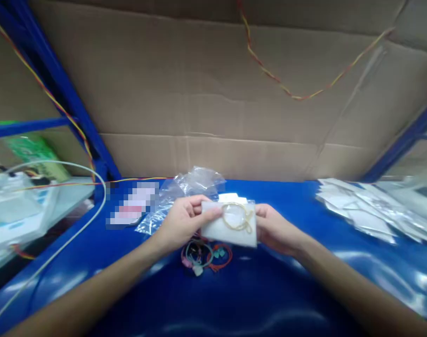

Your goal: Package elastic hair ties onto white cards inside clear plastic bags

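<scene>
Cardboard walls back the blue table [269,290], where left hand [181,220] and right hand [275,228] grip a white pouch [229,229]

- At frame centre, the left hand [183,218] and right hand [274,226] hold a white pouch [229,224] by its side edges above the blue table [255,299].
- A coiled yellowish cord [237,216] lies on the pouch.
- Just below, a small wire bundle [205,256] rests on the table.
- Right of frame, a pile of flat packets [371,210].
- Behind the hands, a crumpled clear bag [190,187].
</scene>
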